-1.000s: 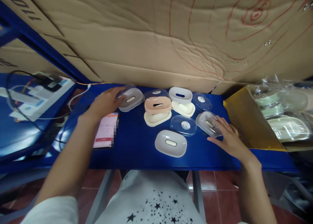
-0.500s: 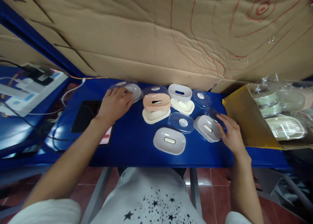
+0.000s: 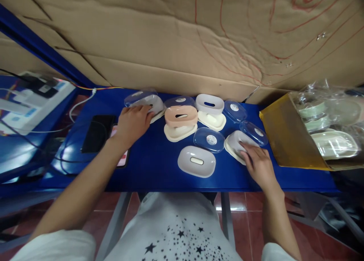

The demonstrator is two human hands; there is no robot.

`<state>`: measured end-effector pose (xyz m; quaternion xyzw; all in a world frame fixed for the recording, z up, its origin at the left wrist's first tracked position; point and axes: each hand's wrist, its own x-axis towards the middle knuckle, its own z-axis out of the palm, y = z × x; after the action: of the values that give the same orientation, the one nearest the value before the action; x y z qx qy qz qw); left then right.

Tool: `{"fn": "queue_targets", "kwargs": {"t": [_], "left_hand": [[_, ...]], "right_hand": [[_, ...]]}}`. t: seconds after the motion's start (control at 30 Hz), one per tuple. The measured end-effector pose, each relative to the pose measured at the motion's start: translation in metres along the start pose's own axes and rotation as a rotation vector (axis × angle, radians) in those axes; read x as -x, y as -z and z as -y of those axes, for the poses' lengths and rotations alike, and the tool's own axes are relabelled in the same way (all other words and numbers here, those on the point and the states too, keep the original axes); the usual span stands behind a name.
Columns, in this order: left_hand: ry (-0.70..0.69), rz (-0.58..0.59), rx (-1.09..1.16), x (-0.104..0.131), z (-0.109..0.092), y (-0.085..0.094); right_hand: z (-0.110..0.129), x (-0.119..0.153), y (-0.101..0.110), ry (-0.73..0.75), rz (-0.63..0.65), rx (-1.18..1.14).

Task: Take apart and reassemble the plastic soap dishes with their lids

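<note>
My left hand [image 3: 135, 122] is closed on a grey oval soap dish [image 3: 155, 102] at the back left, thumb at its right side; a cream base shows beneath it. On the right, my right hand [image 3: 258, 164] grips another grey soap dish [image 3: 236, 139], fingers at its slot, with a cream base [image 3: 231, 151] under it. Between them lie a peach soap dish [image 3: 174, 116] tilted on a cream base [image 3: 176, 135], a grey dish [image 3: 209, 101] leaning on a cream base [image 3: 213, 121], and a single grey dish [image 3: 196, 172]. Clear lid [image 3: 209, 139] and clear lid [image 3: 253, 132] lie nearby.
On the right an open carton [image 3: 290, 134] holds several wrapped dishes. A phone [image 3: 123, 160] and a black flat object [image 3: 96, 134] lie at left, beside cables and a white power strip [image 3: 42, 109]. Cardboard [image 3: 159, 37] stands behind the blue table [image 3: 159, 177].
My right hand has left the clear lid at the right, which now lies flat, and moved left onto the grey soap dish. My left hand stays at the back-left dish, which has tilted up slightly.
</note>
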<state>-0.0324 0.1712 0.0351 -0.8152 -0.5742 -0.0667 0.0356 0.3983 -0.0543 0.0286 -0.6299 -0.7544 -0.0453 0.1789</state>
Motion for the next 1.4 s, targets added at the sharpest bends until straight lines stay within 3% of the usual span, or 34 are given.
{"fn": "queue_targets", "kwargs": {"t": [0.2,0.4,0.57,0.67,0.87,1.0,1.17,1.23,1.4], "left_hand": [[0.013,-0.015,-0.013,-0.008,-0.004,-0.001],[0.015,-0.088,0.031,-0.017,-0.013,-0.003],[-0.039,-0.095,0.04,0.002,-0.02,-0.001],[-0.033,-0.024,0.004,0.015,-0.022,-0.004],[-0.042,0.038,-0.049,0.025,-0.027,-0.004],[-0.064,0.043,0.001,0.034,-0.033,0.003],[-0.106,0.058,0.098,0.058,-0.034,0.002],[-0.12,0.04,0.144,0.068,-0.034,0.0],[-0.168,-0.117,0.292,0.09,-0.048,0.007]], "right_hand": [[0.007,-0.017,0.017,0.031,-0.103,-0.051],[-0.028,-0.053,-0.013,-0.064,-0.168,0.167],[-0.044,-0.051,-0.024,-0.108,-0.167,0.171],[-0.026,-0.032,-0.016,-0.14,-0.175,0.157],[0.032,0.007,-0.012,-0.036,0.008,0.025],[0.036,0.017,-0.012,-0.069,0.055,-0.01],[0.04,0.014,0.001,-0.071,0.039,-0.049],[0.058,0.006,0.003,-0.017,0.046,-0.104],[0.118,-0.016,-0.014,0.227,0.235,-0.205]]}}
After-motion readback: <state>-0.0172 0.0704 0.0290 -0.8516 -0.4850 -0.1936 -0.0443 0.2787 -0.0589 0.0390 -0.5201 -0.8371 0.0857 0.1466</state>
